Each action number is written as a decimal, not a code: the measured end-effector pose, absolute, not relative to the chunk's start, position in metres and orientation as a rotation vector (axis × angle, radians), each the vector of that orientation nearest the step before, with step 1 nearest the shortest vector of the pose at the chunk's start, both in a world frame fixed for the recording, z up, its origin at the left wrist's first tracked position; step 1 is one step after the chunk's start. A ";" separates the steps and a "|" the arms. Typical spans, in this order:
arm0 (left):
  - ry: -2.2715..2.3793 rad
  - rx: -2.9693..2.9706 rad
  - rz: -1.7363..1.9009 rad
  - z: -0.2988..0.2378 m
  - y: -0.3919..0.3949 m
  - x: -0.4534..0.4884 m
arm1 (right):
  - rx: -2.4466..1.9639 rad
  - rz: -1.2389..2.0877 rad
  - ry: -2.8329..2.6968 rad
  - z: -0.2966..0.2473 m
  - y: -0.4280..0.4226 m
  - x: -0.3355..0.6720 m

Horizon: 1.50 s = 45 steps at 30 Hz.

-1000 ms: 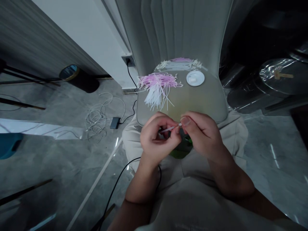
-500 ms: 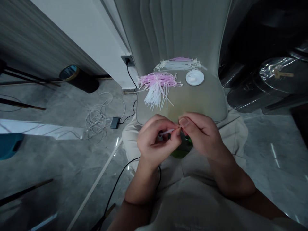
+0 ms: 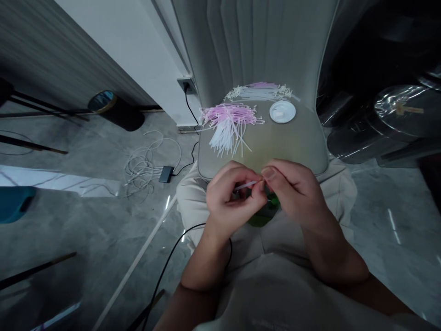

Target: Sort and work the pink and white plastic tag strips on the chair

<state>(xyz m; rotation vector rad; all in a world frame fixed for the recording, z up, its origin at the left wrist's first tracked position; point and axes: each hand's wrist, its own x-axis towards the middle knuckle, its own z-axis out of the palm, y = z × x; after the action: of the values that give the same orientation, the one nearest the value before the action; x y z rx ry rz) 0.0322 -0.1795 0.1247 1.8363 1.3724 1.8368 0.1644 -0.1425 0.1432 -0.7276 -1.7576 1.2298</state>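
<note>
In the head view, my left hand pinches a thin white stick between thumb and forefinger. My right hand is closed too, its thumb and fingertips meeting the left fingertips at the stick's end. What exactly the right fingers pinch there is hidden. Below the hands, between the legs, a dark green object is partly covered. Beyond them on the chair seat lies a heap of thin pink and white sticks with small knobbed ends. A second bundle of such sticks rests against the backrest.
A small white dish with a white lump in it sits on the grey chair. Left on the floor are a black charger box, coiled white cables and a black cylindrical bin. Shiny wrapped cylinders stand right.
The whole view has shifted slightly. Both hands remain pressed together at the stick's end, with little change in their grip.
</note>
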 end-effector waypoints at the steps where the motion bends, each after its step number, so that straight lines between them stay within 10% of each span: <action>1: 1.383 1.834 1.823 0.125 -0.179 0.032 | -0.727 1.215 -1.774 0.143 -0.141 0.165; 45: 1.251 1.637 1.742 0.114 -0.172 0.031 | -0.785 1.240 -1.634 0.133 -0.140 0.152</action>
<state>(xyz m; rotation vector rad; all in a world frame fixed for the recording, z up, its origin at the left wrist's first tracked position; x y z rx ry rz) 0.0305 -0.1722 0.1142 1.6373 1.2515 1.7419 0.1525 -0.1396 0.1330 -0.7847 -1.6339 1.2401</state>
